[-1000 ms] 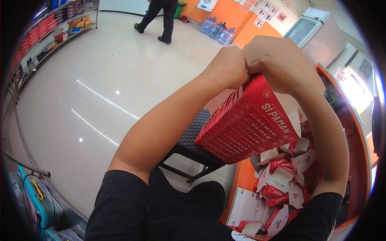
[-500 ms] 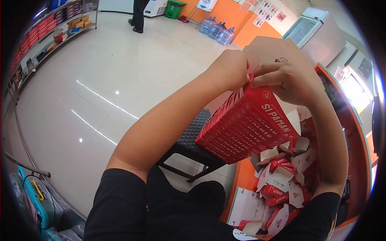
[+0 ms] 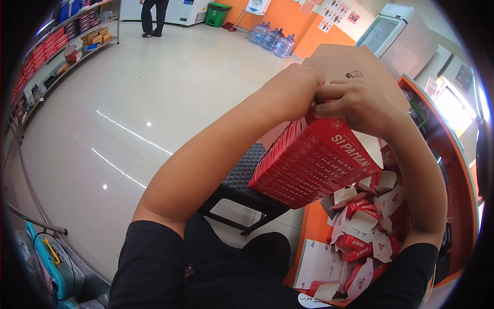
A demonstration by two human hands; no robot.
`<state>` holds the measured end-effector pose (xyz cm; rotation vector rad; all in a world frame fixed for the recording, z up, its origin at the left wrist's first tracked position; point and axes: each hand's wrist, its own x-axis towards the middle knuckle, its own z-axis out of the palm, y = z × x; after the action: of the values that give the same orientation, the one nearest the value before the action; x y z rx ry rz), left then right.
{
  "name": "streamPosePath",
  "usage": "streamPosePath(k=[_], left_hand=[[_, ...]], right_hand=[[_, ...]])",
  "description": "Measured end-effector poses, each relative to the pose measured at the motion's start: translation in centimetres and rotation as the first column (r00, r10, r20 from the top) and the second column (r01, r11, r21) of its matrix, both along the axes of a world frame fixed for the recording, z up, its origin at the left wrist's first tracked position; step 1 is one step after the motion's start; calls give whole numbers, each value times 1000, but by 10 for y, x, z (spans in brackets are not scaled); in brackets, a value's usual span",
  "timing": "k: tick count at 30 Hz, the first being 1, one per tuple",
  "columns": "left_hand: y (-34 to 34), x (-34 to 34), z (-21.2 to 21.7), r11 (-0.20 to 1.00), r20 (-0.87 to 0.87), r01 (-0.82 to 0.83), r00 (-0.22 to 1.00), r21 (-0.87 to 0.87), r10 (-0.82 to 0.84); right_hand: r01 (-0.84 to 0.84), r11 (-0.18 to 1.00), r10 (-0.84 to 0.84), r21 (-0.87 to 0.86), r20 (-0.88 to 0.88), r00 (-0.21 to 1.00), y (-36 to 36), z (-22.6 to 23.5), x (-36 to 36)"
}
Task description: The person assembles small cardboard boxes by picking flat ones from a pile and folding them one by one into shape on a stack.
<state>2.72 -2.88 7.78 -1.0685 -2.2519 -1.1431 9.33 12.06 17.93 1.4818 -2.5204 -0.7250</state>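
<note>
A tall stack of nested red cardboard food boxes (image 3: 314,159) leans on a black woven stool (image 3: 242,172). The top box's pale lid flap (image 3: 381,72) stands raised on the far side and carries a small dark logo. My left hand (image 3: 298,90) is closed at the far left corner of that box, its fingertips mostly hidden behind the hand. Against it, my right hand (image 3: 355,105) has its fingers bent and pinching the same corner. The folded card between the two hands is largely covered.
Right of the stool, several small red and white folded boxes (image 3: 360,229) lie heaped on an orange counter (image 3: 309,226). A stocked shelf (image 3: 62,46) stands at the far left, with a teal case (image 3: 49,268) near left. Water jugs (image 3: 272,38) and a walking person (image 3: 153,18) are at the back.
Both hands have drawn together at the box corner, and the red edge that showed between them is now mostly covered. The person at the back has moved left.
</note>
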Motion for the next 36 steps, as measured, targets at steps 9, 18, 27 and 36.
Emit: streamPosePath(k=[9,18,27,36], left_hand=[[-9,-4,-3,1000,298,27,954,-6,-24],[-11,6,-4,998,371,-34,928,58,10],[-1,11,-11,983,270,-80,962,168,32],[-10,2,-10,983,340,-50,940,179,-14]], right_hand=[[75,948,-58,-308,65,996,15,-2,-8],[228,949,-255,-219,-105,961,16,1,-25],[240,936,-243,-259,23,970,25,-16,-36],[138,406,-247,-903,37,968,94,-11,38]])
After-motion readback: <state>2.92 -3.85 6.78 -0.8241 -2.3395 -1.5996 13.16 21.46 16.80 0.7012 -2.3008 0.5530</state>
